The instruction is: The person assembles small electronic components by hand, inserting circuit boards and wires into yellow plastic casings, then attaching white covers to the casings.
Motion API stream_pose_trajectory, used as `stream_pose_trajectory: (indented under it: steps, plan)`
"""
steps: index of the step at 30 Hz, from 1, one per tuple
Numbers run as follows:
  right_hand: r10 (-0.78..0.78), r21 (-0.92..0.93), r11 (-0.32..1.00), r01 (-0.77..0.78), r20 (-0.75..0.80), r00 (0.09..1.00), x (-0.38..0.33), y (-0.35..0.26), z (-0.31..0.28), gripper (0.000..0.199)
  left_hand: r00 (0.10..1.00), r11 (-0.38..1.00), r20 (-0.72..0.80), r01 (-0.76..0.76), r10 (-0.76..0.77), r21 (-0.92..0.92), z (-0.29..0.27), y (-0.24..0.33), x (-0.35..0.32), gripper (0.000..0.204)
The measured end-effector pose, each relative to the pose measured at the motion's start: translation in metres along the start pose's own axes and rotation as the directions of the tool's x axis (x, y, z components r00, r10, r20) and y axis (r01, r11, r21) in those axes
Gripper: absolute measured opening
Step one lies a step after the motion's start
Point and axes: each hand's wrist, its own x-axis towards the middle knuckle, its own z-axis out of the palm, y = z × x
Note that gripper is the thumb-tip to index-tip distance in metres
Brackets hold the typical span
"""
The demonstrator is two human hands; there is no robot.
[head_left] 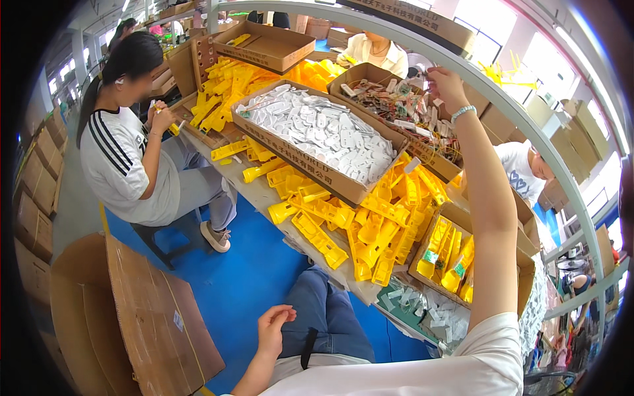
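Whether the raised right hand point(446, 80) pinches anything is hidden, its grip unclear above the cardboard box of mixed tags point(403, 109) at the far end of a crowded worktop point(261, 191) over blue floor point(244, 277), the box running lengthwise away rightward, while the left hand point(273, 325) rests loosely curled, empty, beside the knee.

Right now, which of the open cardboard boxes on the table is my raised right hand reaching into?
The right hand reaches into the cardboard box of brownish mixed parts, not the neighbouring cardboard box of white plastic pieces.
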Motion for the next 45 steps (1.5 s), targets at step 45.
stream_pose_trajectory:
  steps: [45]
  plan:
    - [-0.11,0.264,0.962,0.068,0.146,0.983,-0.457,0.024,-0.022,0.009,0.687,0.863,0.576,-0.501,0.443,-0.067,0.185,0.082,-0.013,0.017]
